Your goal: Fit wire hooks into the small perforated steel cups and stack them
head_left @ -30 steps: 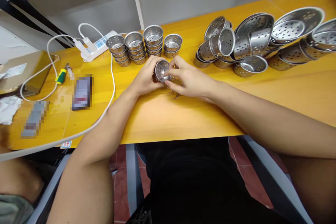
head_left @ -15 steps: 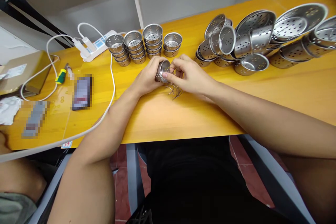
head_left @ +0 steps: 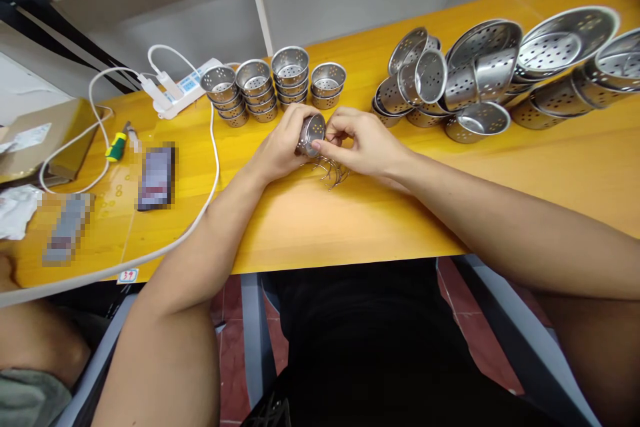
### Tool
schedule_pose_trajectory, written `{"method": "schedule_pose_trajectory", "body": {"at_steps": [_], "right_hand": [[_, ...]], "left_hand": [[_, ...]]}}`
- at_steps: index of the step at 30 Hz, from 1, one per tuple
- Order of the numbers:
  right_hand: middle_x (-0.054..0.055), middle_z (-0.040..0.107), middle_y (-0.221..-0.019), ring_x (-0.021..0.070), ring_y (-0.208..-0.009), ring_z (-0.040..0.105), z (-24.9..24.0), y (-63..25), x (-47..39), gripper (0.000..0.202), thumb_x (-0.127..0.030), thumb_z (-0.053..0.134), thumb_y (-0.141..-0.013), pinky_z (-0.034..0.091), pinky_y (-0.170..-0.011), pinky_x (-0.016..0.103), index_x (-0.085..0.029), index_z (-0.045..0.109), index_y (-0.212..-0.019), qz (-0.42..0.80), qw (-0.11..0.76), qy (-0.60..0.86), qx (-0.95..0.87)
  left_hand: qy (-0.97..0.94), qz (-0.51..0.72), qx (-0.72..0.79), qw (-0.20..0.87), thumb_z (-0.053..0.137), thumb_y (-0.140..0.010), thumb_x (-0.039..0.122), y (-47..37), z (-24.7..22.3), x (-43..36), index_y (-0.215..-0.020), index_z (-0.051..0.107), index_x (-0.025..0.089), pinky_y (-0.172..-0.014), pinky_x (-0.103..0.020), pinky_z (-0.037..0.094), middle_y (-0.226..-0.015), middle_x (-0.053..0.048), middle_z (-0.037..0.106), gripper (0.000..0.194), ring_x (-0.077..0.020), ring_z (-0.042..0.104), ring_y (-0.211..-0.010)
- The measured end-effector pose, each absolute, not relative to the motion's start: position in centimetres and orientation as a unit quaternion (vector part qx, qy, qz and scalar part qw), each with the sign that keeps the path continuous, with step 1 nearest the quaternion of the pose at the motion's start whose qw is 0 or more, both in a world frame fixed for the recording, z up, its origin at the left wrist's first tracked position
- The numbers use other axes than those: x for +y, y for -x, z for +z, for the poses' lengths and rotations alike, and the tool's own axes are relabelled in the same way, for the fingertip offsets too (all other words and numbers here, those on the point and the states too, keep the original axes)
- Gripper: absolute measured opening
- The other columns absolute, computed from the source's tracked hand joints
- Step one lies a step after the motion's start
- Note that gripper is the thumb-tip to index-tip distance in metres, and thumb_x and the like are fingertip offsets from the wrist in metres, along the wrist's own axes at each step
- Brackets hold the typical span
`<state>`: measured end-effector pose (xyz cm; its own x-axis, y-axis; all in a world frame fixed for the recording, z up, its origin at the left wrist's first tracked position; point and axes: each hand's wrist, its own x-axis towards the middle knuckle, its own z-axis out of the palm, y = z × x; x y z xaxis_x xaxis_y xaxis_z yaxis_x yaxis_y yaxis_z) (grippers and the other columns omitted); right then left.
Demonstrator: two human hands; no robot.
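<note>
My left hand (head_left: pixel 281 147) is wrapped round a small perforated metal cup (head_left: pixel 311 136), its mouth tilted toward my right hand. The fingers of my right hand (head_left: pixel 361 143) are bent and pinched at the cup's right rim, with the thumb touching the cup; anything between the fingertips is too small to make out. Several thin curved metal wires (head_left: pixel 331 172) lie on the yellow table just below the cup. Behind my hands stand short stacks of similar cups (head_left: pixel 291 73).
Larger perforated metal cups (head_left: pixel 480 123) and bowls are heaped at the right. At the left are a power strip (head_left: pixel 187 90) with white cables, a green-yellow screwdriver (head_left: pixel 117 147), a blurred phone-like object (head_left: pixel 157 177) and a cardboard box (head_left: pixel 45 140). Another person's leg shows at lower left.
The held cup has turned a little, so more of its inside shows. My right fingers have shifted slightly at its rim.
</note>
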<state>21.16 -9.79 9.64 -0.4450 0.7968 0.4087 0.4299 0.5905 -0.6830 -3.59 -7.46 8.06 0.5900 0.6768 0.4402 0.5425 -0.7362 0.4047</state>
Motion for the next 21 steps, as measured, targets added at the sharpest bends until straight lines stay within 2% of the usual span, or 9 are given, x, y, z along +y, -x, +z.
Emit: {"method": "schedule_pose_trajectory", "body": {"at_steps": [2, 4, 6, 10, 14, 16, 18, 21], "right_hand": [[0.006, 0.066, -0.093, 0.0260, -0.088, 0.062, 9.7, -21.5, -9.6, 0.062, -0.085, 0.074, -0.102, 0.054, -0.084, 0.045, -0.027, 0.062, -0.083, 0.287, 0.372, 0.344, -0.813], [0.006, 0.068, -0.096, 0.0271, -0.092, 0.066, 9.9, -22.0, -9.5, 0.063, -0.088, 0.074, -0.100, 0.056, -0.088, 0.046, -0.027, 0.064, -0.087, 0.326, 0.357, 0.299, -0.823], [0.006, 0.069, -0.100, 0.0275, -0.094, 0.067, 10.1, -22.5, -9.4, 0.058, -0.084, 0.075, -0.102, 0.057, -0.090, 0.046, -0.028, 0.064, -0.092, 0.330, 0.336, 0.274, -0.839], [0.009, 0.070, -0.109, 0.0274, -0.092, 0.065, 9.5, -23.5, -8.9, 0.047, -0.072, 0.077, -0.104, 0.054, -0.089, 0.045, -0.026, 0.069, -0.102, 0.223, 0.259, 0.318, -0.884], [0.015, 0.072, -0.116, 0.0350, -0.100, 0.070, 8.9, -23.8, -8.6, 0.041, -0.064, 0.076, -0.105, 0.055, -0.092, 0.048, -0.024, 0.073, -0.112, 0.156, 0.173, 0.360, -0.903], [0.018, 0.073, -0.120, 0.0408, -0.106, 0.073, 9.1, -23.7, -8.8, 0.040, -0.062, 0.077, -0.105, 0.057, -0.096, 0.053, -0.023, 0.073, -0.116, 0.139, 0.182, 0.376, -0.898], [0.020, 0.074, -0.130, 0.0442, -0.114, 0.074, 9.4, -23.5, -9.1, 0.047, -0.062, 0.079, -0.104, 0.060, -0.102, 0.058, -0.023, 0.071, -0.130, 0.137, 0.229, 0.380, -0.885], [0.022, 0.067, -0.156, 0.0474, -0.136, 0.070, 9.8, -22.9, -9.6, 0.076, -0.060, 0.085, -0.101, 0.058, -0.118, 0.065, -0.024, 0.058, -0.162, 0.157, 0.299, 0.329, -0.882]], "left_hand": [[-0.879, 0.297, 0.355, 0.114, 0.071, -0.107, 0.063, 3.9, 7.9, -7.2, -0.151, 0.052, 0.029, -0.129, -0.056, 0.059, -0.154, -0.015, 0.067, 0.059, -0.0342, 0.067, -0.147], [-0.868, 0.303, 0.376, 0.114, 0.075, -0.103, 0.074, 4.3, 7.6, -6.8, -0.152, 0.052, 0.029, -0.130, -0.058, 0.059, -0.155, -0.015, 0.067, 0.071, -0.0359, 0.067, -0.148], [-0.854, 0.310, 0.402, 0.114, 0.079, -0.099, 0.081, 4.9, 7.3, -6.4, -0.154, 0.051, 0.029, -0.133, -0.060, 0.058, -0.157, -0.016, 0.066, 0.081, -0.0381, 0.066, -0.151], [-0.836, 0.336, 0.418, 0.116, 0.082, -0.097, 0.084, 5.7, 6.5, -5.5, -0.162, 0.041, 0.030, -0.137, -0.061, 0.054, -0.164, -0.016, 0.060, 0.093, -0.0403, 0.061, -0.161], [-0.839, 0.356, 0.390, 0.131, 0.080, -0.096, 0.087, 5.7, 5.5, -5.2, -0.164, 0.030, 0.029, -0.138, -0.061, 0.053, -0.168, -0.019, 0.054, 0.102, -0.0407, 0.060, -0.163], [-0.837, 0.360, 0.381, 0.158, 0.079, -0.096, 0.087, 5.4, 5.3, -5.4, -0.165, 0.027, 0.029, -0.133, -0.060, 0.057, -0.165, -0.020, 0.056, 0.104, -0.0387, 0.064, -0.158], [-0.837, 0.343, 0.383, 0.190, 0.079, -0.097, 0.087, 5.0, 5.5, -5.8, -0.165, 0.028, 0.030, -0.128, -0.057, 0.062, -0.160, -0.018, 0.060, 0.103, -0.0365, 0.069, -0.152], [-0.848, 0.313, 0.371, 0.213, 0.079, -0.095, 0.089, 4.5, 6.4, -6.6, -0.162, 0.041, 0.029, -0.130, -0.056, 0.062, -0.160, -0.017, 0.063, 0.097, -0.0365, 0.069, -0.153]]}}
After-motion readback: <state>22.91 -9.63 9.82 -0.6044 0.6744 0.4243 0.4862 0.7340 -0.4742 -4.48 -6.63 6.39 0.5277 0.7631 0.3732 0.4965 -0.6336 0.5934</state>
